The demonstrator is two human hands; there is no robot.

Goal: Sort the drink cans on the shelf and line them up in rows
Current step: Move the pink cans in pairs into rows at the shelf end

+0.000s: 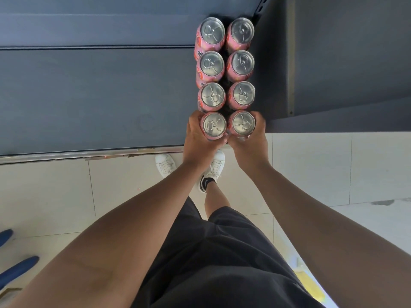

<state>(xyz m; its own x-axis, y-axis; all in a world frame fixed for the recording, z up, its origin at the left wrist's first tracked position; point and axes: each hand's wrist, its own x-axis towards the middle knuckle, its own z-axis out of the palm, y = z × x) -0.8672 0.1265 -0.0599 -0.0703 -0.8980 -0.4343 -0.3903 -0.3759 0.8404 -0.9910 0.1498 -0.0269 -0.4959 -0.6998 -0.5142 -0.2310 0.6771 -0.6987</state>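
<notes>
— Hiding anything, are the left hand [200, 141] and right hand [251, 143]?
— Their fingertips are disappearing behind the near left can [214, 125] and near right can [243, 123], each hand clamping its own.
— How are the cans [211, 64] standing?
— All eight are standing upright on the dark shelf [89, 96], long axes vertical, lids facing the camera, two rows running back; labels are barely showing.

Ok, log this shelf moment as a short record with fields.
cans: eight pink cans, upright, silver tops
layout: two rows of four, running front to back
left hand: grips the front left can
right hand: grips the front right can
shelf: dark grey, cans near its right end
</notes>
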